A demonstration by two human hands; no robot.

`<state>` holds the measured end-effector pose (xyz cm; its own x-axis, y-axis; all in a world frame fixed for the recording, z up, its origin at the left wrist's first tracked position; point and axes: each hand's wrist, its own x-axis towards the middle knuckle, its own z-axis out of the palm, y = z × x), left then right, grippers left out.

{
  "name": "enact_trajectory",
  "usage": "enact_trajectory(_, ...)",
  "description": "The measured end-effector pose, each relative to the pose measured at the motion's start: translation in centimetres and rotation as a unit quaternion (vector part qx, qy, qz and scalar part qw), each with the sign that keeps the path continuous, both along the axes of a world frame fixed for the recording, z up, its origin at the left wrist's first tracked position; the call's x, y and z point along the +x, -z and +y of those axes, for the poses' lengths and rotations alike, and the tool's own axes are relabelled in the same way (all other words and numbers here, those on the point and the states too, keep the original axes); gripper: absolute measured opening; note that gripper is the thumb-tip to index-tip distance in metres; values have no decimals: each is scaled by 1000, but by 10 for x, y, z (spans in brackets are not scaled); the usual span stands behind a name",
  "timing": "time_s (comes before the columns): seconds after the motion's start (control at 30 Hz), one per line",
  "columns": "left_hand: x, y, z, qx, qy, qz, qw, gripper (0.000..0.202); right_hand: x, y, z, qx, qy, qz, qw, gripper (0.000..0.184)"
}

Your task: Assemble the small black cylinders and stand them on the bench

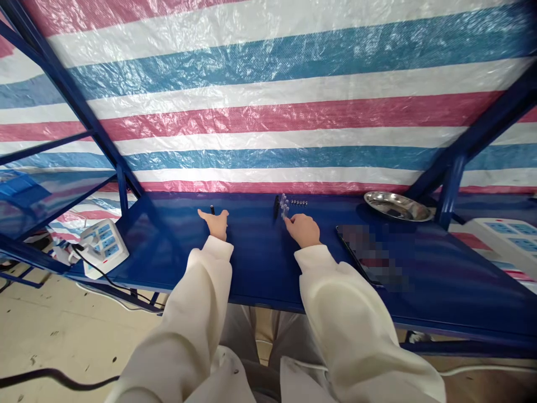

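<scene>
- I have my right hand (302, 229) pinching a clear plastic piece (285, 206) at 12 o'clock, near the bench (260, 263)'s far edge.
- My left hand (215, 225), 11 o'clock, is spread; bench stretches between.
- Phone (364, 252) at right hand's 4 o'clock.

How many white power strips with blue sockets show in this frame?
2. The first power strip sits at the left end of the blue table; the second power strip is at the far right, partly cut off by the frame. Others could be hidden.
</scene>
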<state>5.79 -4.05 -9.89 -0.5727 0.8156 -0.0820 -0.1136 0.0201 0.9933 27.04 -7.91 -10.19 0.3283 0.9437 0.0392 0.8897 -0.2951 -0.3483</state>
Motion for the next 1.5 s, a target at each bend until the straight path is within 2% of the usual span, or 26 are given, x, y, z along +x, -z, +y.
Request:
enact_trajectory(0.07,-5,1,7,-12,9,-51,999,109,-3,-5,-5,-2,-6,4,1000,33)
enact_trajectory(0.17,-7,4,15,21,10,-100,995,101,-9,-9,-10,-1,-28,8,1000,36)
enact_trajectory(0.37,-5,8,18,41,10,-144,989,67,-17,-9,-11,41,-76,-5,996,40)
enact_trajectory(0.47,2,9,13,53,27,-150,987,44,-22,-6,-12,85,-130,-9,988,43)
enact_trajectory(0.57,11,9,5,77,45,-161,983,34,-31,-1,-13,115,-204,4,972,47)
enact_trajectory(0.63,17,7,-1,86,87,-175,977,30,-38,2,-14,126,-247,22,961,46)
enact_trajectory(0.73,23,4,-9,89,186,-188,960,31,-42,6,-14,142,-279,63,948,42)
enact_trajectory(0.9,25,2,-16,84,361,-188,909,36,-42,11,-10,163,-257,182,935,33)
enact_trajectory(0.97,25,2,-17,84,400,-188,893,37,-41,12,-10,166,-255,219,927,30)
enact_trajectory(1.27,27,10,-13,102,430,-171,881,39,-42,13,-9,209,-293,262,895,30)
enact_trajectory(1.37,27,11,-13,88,413,-160,892,41,-42,15,-7,215,-292,272,892,27)
enact_trajectory(1.5,27,10,-12,69,363,-161,915,40,-41,17,-7,217,-275,268,897,22)
